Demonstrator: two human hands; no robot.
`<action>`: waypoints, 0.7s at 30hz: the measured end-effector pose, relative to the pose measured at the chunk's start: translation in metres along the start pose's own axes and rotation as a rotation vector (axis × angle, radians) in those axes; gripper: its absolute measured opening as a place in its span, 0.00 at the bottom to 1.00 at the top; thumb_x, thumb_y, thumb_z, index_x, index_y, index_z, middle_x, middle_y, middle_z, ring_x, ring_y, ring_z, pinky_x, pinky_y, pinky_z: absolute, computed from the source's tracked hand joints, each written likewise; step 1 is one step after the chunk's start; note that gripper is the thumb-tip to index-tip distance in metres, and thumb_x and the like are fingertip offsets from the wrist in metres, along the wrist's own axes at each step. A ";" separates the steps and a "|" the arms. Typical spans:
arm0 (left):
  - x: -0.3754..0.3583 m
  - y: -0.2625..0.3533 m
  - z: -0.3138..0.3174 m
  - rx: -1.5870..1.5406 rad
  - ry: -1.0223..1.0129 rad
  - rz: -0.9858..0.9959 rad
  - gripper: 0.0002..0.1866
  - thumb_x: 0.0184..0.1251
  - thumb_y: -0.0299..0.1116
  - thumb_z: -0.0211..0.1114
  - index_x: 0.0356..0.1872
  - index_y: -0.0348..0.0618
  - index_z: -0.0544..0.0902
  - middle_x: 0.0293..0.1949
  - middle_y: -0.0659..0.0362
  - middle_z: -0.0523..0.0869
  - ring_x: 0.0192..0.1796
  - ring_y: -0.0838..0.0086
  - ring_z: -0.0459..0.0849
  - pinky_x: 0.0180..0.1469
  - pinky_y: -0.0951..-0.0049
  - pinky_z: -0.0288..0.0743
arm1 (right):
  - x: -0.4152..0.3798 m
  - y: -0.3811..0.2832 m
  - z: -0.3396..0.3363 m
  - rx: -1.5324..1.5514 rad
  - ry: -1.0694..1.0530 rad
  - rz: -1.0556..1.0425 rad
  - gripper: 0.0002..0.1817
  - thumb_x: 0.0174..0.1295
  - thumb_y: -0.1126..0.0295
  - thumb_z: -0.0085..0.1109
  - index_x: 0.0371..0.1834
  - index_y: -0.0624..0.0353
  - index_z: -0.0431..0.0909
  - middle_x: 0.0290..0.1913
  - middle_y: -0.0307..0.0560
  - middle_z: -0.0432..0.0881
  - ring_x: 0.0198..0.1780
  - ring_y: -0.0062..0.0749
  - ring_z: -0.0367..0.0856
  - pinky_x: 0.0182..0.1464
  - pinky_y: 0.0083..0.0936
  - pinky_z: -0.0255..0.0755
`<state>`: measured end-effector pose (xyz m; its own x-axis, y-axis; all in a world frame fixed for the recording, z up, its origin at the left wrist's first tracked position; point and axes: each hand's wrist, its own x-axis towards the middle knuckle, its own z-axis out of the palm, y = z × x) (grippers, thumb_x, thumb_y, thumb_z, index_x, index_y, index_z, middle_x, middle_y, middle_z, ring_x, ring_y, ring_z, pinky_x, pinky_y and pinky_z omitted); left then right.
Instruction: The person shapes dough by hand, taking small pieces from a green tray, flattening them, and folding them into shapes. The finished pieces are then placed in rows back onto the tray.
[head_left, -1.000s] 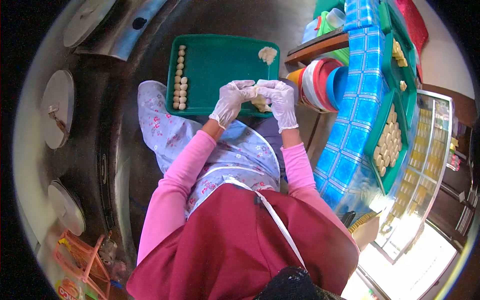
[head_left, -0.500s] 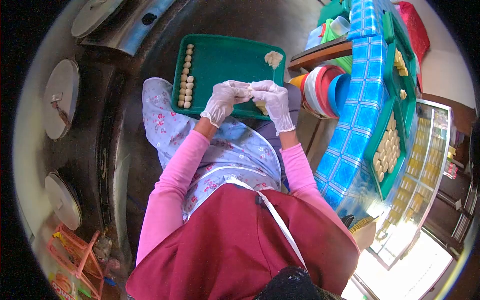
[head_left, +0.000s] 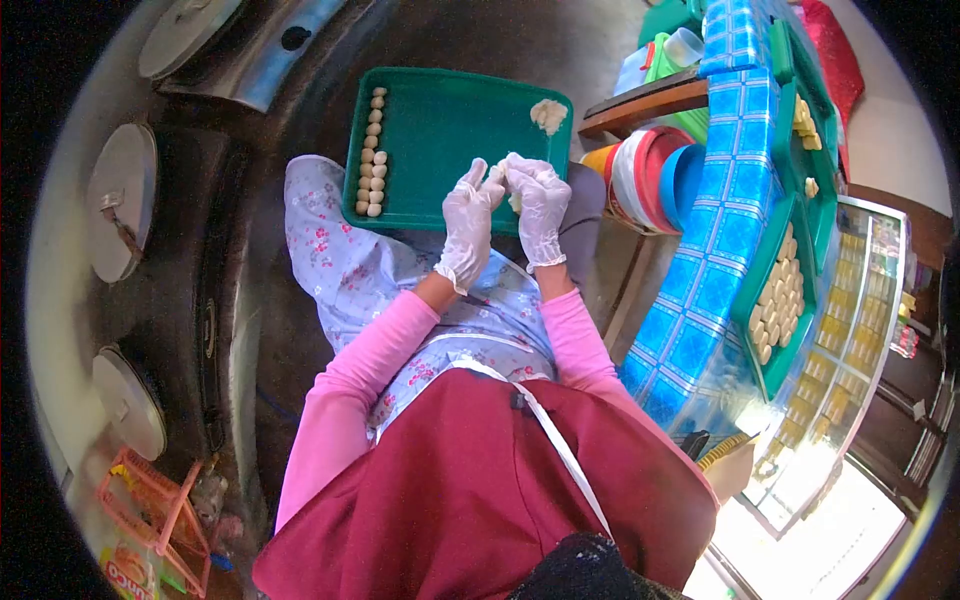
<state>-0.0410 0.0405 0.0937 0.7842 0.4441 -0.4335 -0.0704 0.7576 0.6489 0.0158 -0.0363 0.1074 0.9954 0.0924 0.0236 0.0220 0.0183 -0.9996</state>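
My left hand [head_left: 468, 218] and my right hand [head_left: 541, 205], both in thin white gloves, meet over the near edge of a green tray [head_left: 450, 130]. Their fingertips are pinched together around a small pale piece of dough [head_left: 501, 173], mostly covered by the fingers. Along the tray's left side runs a row of small dough balls [head_left: 374, 130], with a shorter second row beside its near end. A flattened lump of dough [head_left: 547, 116] lies at the far right corner. More pale dough partly shows beneath my right hand.
To the right, a table with a blue checked cloth [head_left: 697, 270] carries green trays, one filled with shaped dough pieces [head_left: 777, 300]. Stacked tubs [head_left: 655, 180] stand between tray and table. Round metal lids [head_left: 122, 203] line the left, above an orange plastic basket [head_left: 155, 515].
My hands have turned more upright, and the left has moved right, closer to the other hand. Its thumb now points up. The dough balls on the tray stay put.
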 end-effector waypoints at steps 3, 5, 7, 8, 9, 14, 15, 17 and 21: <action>0.010 0.001 -0.012 0.232 -0.056 0.033 0.24 0.65 0.26 0.61 0.60 0.23 0.71 0.53 0.47 0.82 0.52 0.69 0.82 0.56 0.76 0.74 | 0.004 0.000 -0.007 -0.202 -0.138 -0.171 0.08 0.54 0.77 0.65 0.37 0.66 0.84 0.33 0.47 0.86 0.31 0.26 0.83 0.32 0.20 0.77; 0.010 0.021 -0.019 0.225 -0.144 -0.090 0.23 0.65 0.30 0.64 0.57 0.26 0.75 0.47 0.52 0.86 0.47 0.71 0.85 0.52 0.76 0.76 | 0.013 -0.006 -0.011 -0.061 -0.171 0.205 0.09 0.54 0.77 0.64 0.39 0.67 0.84 0.35 0.49 0.86 0.32 0.27 0.84 0.33 0.20 0.78; 0.015 0.032 -0.016 0.303 -0.074 -0.102 0.21 0.64 0.30 0.65 0.55 0.27 0.77 0.45 0.53 0.86 0.44 0.72 0.86 0.50 0.75 0.77 | 0.024 -0.011 -0.014 0.049 -0.216 0.480 0.12 0.55 0.77 0.64 0.42 0.70 0.83 0.37 0.49 0.86 0.34 0.28 0.84 0.34 0.20 0.78; 0.016 0.037 -0.016 0.343 -0.036 -0.109 0.20 0.64 0.30 0.65 0.54 0.28 0.78 0.44 0.53 0.87 0.42 0.72 0.86 0.49 0.75 0.78 | 0.026 -0.008 -0.017 0.080 -0.276 0.480 0.12 0.55 0.77 0.64 0.42 0.70 0.83 0.37 0.49 0.86 0.34 0.27 0.84 0.34 0.20 0.78; 0.018 0.043 -0.018 0.299 -0.090 -0.175 0.19 0.63 0.30 0.66 0.53 0.30 0.80 0.43 0.53 0.87 0.40 0.73 0.86 0.46 0.74 0.80 | 0.029 -0.009 -0.016 0.112 -0.342 0.476 0.12 0.55 0.77 0.64 0.42 0.70 0.83 0.37 0.49 0.86 0.34 0.27 0.84 0.34 0.20 0.78; 0.033 0.039 -0.034 0.174 -0.165 -0.267 0.18 0.63 0.29 0.66 0.51 0.30 0.80 0.42 0.52 0.87 0.39 0.72 0.86 0.45 0.74 0.81 | 0.026 -0.012 -0.004 -0.160 -0.482 0.212 0.09 0.53 0.75 0.66 0.38 0.64 0.85 0.35 0.45 0.86 0.31 0.23 0.81 0.33 0.19 0.76; 0.034 0.037 -0.037 0.138 -0.155 -0.304 0.17 0.63 0.29 0.66 0.51 0.29 0.80 0.41 0.52 0.87 0.39 0.72 0.86 0.45 0.74 0.82 | 0.026 -0.016 -0.002 -0.193 -0.480 0.240 0.09 0.53 0.75 0.66 0.38 0.65 0.85 0.34 0.44 0.86 0.30 0.22 0.81 0.32 0.18 0.76; 0.033 0.030 -0.041 0.103 -0.084 -0.301 0.16 0.62 0.27 0.66 0.50 0.29 0.81 0.40 0.51 0.87 0.40 0.71 0.87 0.46 0.74 0.82 | 0.027 -0.022 0.004 -0.259 -0.482 0.299 0.11 0.53 0.75 0.66 0.39 0.66 0.85 0.32 0.42 0.85 0.29 0.21 0.80 0.31 0.17 0.74; 0.019 0.017 -0.030 0.571 0.036 0.277 0.18 0.64 0.25 0.62 0.53 0.25 0.77 0.47 0.46 0.84 0.46 0.59 0.85 0.52 0.68 0.79 | 0.022 0.013 0.026 -0.066 -0.356 0.449 0.09 0.52 0.73 0.67 0.36 0.63 0.85 0.32 0.41 0.85 0.28 0.21 0.80 0.26 0.20 0.74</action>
<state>-0.0461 0.0759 0.0781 0.7623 0.6102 -0.2160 0.0803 0.2419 0.9670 0.0355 -0.0078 0.0951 0.8160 0.4063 -0.4112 -0.3788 -0.1616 -0.9113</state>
